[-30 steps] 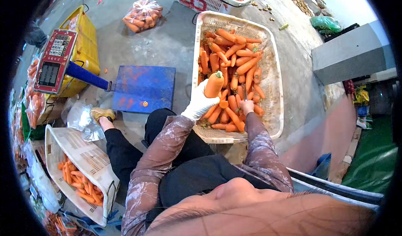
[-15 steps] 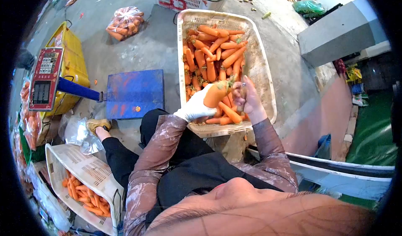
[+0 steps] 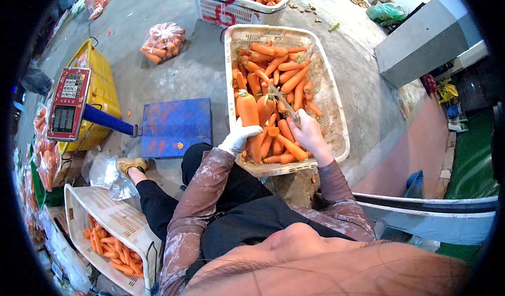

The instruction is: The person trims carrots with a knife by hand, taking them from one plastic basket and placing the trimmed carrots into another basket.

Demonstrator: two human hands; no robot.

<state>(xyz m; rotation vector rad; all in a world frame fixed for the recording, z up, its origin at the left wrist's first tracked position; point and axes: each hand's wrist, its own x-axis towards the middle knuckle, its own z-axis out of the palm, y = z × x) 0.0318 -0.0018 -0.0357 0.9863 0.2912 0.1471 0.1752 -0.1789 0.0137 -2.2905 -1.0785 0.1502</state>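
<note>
In the white-gloved fingers of my left hand is a thick carrot, its top end pointing away from me. A second carrot stands right beside it; I cannot tell whether the same hand grips it too. My right hand, bare, is closed round the handle of a knife. The blade slants up and left, its tip near the top of the second carrot. Both hands are over a white plastic crate holding many loose carrots.
Left of the crate lies a blue scale platform with a red display panel. A bag of carrots sits beyond it. Another full crate stands behind, and a tipped crate with carrots lies lower left. A concrete block is at right.
The right hand was at the carrot's leafy top; now it is lower, with the knife plainly visible. The left hand's carrot has moved left and turned more upright. The view has shifted slightly.
</note>
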